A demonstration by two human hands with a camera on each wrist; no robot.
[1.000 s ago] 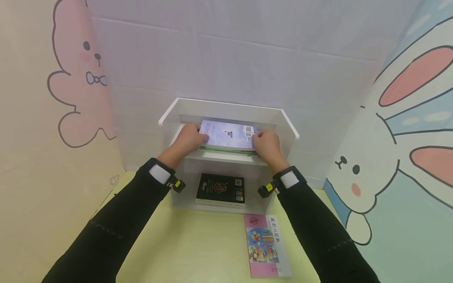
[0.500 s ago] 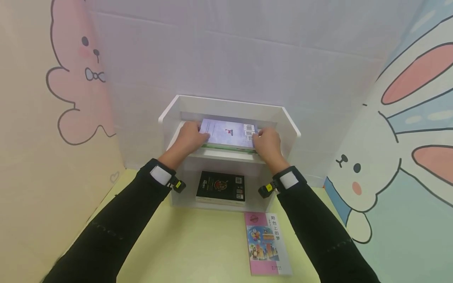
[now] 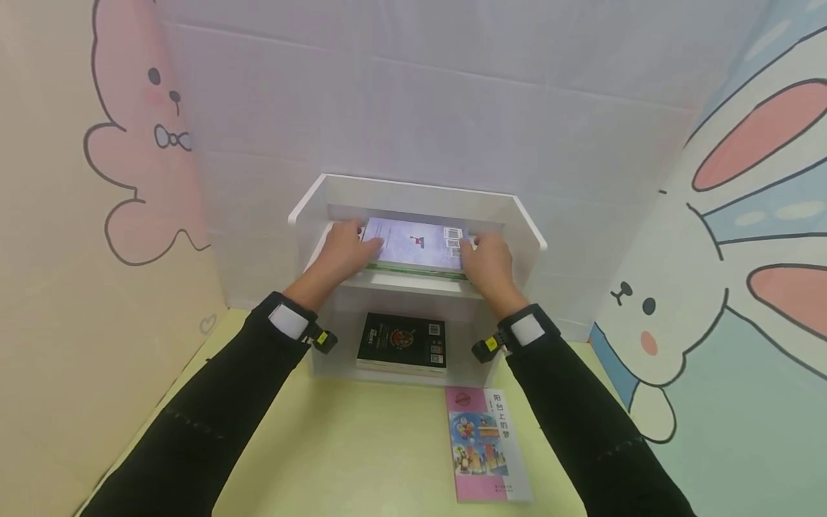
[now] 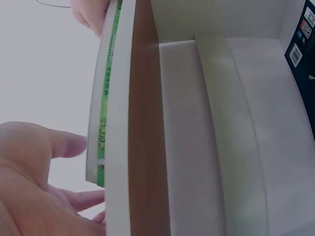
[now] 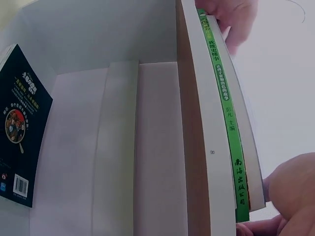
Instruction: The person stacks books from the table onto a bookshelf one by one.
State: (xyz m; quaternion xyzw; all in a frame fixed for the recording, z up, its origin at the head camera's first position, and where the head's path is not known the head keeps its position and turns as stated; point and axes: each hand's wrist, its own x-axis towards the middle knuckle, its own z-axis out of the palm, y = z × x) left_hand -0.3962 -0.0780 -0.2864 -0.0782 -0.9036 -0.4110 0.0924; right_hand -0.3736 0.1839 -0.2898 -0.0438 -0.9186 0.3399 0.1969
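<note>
A lilac-covered book (image 3: 413, 243) lies flat on top of a green-spined book (image 3: 416, 270) on the upper level of a small white shelf (image 3: 413, 188). At the left end of this stack is my left hand (image 3: 344, 251). Its thumb reaches toward the upper book's edge in the left wrist view, with the other fingers extended beside the stack. My right hand (image 3: 489, 264) is at the opposite end. In the right wrist view its thumb touches the upper book's corner, while a finger is at the end of the green spine (image 5: 236, 162). Both hands' far fingers are partly hidden.
A black book (image 3: 402, 343) lies on the shelf's lower level. On the yellow table (image 3: 336, 438), in front of the shelf and to the right, lies a pink and white book (image 3: 487, 445). Walls with cartoon drawings stand on both sides.
The books stay in nearly the same place. My left hand has eased slightly to the left from the stack, and the right hand's fingers have shifted a little. The head view has tilted slightly.
</note>
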